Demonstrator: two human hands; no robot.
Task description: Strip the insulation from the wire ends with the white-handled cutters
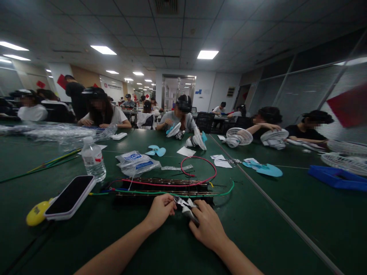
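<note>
My right hand (208, 225) is wrapped round a pair of pliers (187, 209) with light grey handles, its metal jaws pointing left. Close to the jaw tips, my left hand (161, 211) is closed in a pinch; whatever lies between its fingers is too small to make out. Just beyond both hands lie long black strips (120, 199) with rows of metal along them. A green wire (229, 192) runs over the strips and curls up at the right. Behind it, a red wire (215, 170) bends in a wide loop.
At the left are a phone (70, 198), a yellow round object (36, 214) and a water bottle (94, 160). Plastic bags (137, 163), blue fan blades (156, 151) and a blue tray (338, 177) lie farther off. Several people sit around the green table (258, 229), some handling fans.
</note>
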